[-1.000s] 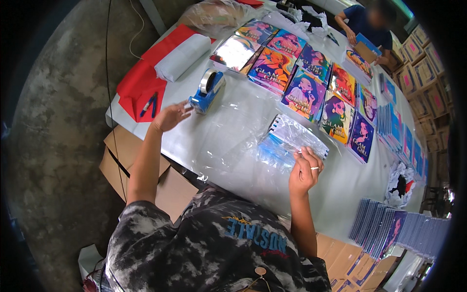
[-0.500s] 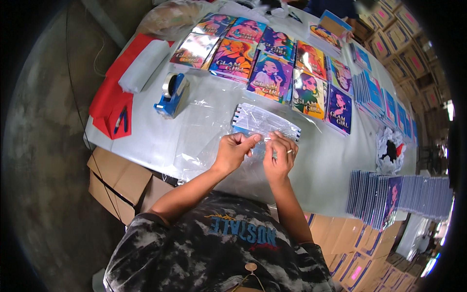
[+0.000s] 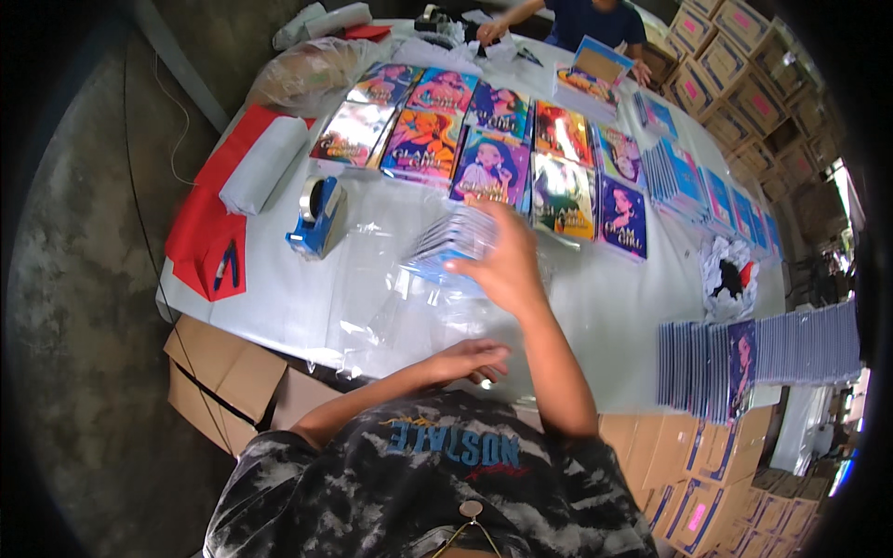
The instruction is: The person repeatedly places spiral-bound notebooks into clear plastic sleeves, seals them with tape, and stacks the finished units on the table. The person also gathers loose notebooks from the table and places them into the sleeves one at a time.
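My right hand [image 3: 510,265] is closed round the right end of a small stack of spiral notebooks [image 3: 451,244], thumb on the near side and fingers on the far side. The stack looks tilted and slightly blurred, with transparent plastic film [image 3: 386,302] around and under it. Close to my shirt, my left hand [image 3: 468,363] hangs over the table's near edge with its fingers loosely stretched and nothing visible in them. A blue tape dispenser [image 3: 318,219] stands to the left of the stack. Beyond it lie rows of colourful illustrated notebooks [image 3: 493,169].
Red sheeting [image 3: 200,237] with pens [image 3: 226,265] and a white roll [image 3: 265,166] lies at left. Notebook stacks [image 3: 693,367] and crumpled paper [image 3: 728,279] line the right side. Another person [image 3: 595,23] works across the table. Cardboard boxes [image 3: 744,84] are piled behind.
Both hands were together at the stack's near side. The left has drawn back toward my body; the right has moved to grip the stack, which has turned and shifted slightly left.
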A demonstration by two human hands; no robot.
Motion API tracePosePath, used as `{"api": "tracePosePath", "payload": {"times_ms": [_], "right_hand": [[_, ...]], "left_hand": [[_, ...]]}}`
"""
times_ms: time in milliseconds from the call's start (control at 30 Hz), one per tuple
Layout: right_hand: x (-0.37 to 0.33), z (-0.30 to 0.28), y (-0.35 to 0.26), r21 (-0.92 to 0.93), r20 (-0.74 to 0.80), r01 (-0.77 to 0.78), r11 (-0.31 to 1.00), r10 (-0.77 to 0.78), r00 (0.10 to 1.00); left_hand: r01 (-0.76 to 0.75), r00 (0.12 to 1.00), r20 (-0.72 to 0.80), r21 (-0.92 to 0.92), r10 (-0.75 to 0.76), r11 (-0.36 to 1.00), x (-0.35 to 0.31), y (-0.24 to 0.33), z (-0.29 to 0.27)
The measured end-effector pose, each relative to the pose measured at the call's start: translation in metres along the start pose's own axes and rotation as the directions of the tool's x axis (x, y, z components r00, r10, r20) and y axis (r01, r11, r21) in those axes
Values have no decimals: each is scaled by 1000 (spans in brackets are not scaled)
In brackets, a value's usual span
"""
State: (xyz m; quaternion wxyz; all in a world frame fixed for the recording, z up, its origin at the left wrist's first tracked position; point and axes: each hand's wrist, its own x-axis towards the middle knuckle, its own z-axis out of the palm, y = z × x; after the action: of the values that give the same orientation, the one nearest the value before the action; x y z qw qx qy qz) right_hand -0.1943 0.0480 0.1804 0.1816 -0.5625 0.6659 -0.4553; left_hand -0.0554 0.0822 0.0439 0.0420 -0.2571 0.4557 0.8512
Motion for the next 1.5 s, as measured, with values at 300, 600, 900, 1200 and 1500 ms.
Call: {"api": "tracePosePath", "payload": {"times_ms": [300, 600, 900, 1200, 1500], "right_hand": [[-61, -14, 84, 555, -96, 59, 830, -6, 995], [20, -34, 2, 273, -681, 456, 847, -164, 713], [-78, 9, 7, -330, 54, 536, 777, -551, 832], [-18, 18, 22, -472, -175, 198, 859, -311, 934], [-68, 16, 36, -491, -368, 41, 870, -250, 896]], "left_hand": [[-726, 496, -362, 325, 789, 605, -3, 74, -82], [-645, -99, 99, 752, 990, -140, -36, 217, -33], [-619, 392, -158, 683, 906, 387, -43, 136, -93], [-13, 174, -47, 999, 984, 50, -32, 96, -27], [-65, 456, 57, 997, 888, -31, -27, 120, 4]]}}
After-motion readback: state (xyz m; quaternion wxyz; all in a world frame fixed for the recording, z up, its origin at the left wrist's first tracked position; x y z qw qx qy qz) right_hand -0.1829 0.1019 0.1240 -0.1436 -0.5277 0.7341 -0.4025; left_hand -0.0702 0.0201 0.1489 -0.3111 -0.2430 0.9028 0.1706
